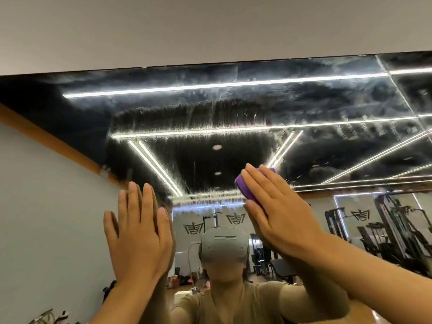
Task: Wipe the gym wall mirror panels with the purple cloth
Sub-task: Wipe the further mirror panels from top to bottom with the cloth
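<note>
Forearms come up from the bottom edge, both bare, both reaching to the mirror (233,108) straight ahead. The left hand (140,232) is held flat with its fingers straight and close together, palm toward the glass and holding nothing; whether the palm actually touches the glass cannot be told. The right hand (278,211) sits higher and to the right, its fingers straight and laid flat over the purple cloth (245,185), pressing the folded pad against the mirror. Only the cloth's left edge and upper corner show past the fingers.

Around the cloth the glass carries wet smears and streaks: a darker patch with fuzzy, dripping edges spreads above and left of the right hand, with hazy swirls beyond it toward the mirror's top edge. A vertical seam between 2 panels runs down the far right of the glass.

Behind the hands the mirror shows the person's reflection in a tan shirt and a grey headset (224,244), between the 2 arms. Farther back in the reflection stand black gym machines (392,232) at right and long white light strips (210,86) across a black ceiling. Above the mirror runs a plain pale wall (210,26).
</note>
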Tool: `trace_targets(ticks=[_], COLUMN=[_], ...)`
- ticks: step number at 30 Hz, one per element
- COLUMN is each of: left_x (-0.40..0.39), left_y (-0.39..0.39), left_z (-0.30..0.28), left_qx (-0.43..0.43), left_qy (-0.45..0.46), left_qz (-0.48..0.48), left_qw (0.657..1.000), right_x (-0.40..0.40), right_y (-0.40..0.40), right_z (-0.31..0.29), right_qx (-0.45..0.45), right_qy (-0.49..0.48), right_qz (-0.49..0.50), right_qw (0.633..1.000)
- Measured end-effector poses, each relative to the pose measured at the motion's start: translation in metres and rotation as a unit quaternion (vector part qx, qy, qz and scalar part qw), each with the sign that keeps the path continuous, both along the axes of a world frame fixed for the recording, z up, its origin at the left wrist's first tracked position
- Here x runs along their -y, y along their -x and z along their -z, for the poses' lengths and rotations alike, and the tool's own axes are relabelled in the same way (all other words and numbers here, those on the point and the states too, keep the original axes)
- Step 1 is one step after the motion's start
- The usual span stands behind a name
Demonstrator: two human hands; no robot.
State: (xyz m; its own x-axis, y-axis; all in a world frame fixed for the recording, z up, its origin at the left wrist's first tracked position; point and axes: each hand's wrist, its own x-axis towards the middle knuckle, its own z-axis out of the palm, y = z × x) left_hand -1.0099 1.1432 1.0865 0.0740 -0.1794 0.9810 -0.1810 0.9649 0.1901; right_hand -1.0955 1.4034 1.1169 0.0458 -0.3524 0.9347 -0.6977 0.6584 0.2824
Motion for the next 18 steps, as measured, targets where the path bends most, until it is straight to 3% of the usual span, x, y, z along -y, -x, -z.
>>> trace_targets(ticks=[3,10,13,18], left_x=[0.001,0.002,0.002,0.001], left_y=[0.002,0.002,0.002,0.000], left_z=[0.000,0.001,0.001,0.001], left_qx=[-0.007,-0.017,-0.014,-0.009], left_qy=[0.003,0.010,0.010,0.009], left_qz=[0.004,0.003,0.004,0.012], left_qw=[1.000,1.000,1.000,1.000], right_x=[0.001,0.011,0.013,0.007], right_y=[-0.003,-0.021,-0.023,-0.015], right_z=[-0.041,-0.183,-0.163,-0.052], right_qx=[-0.012,0.106,0.092,0.013], right_qy=[0.010,0.080,0.090,0.038], right_qz=[0.012,-0.001,-0.014,-0.033], right_qw=[1.000,0.991,0.992,0.999])
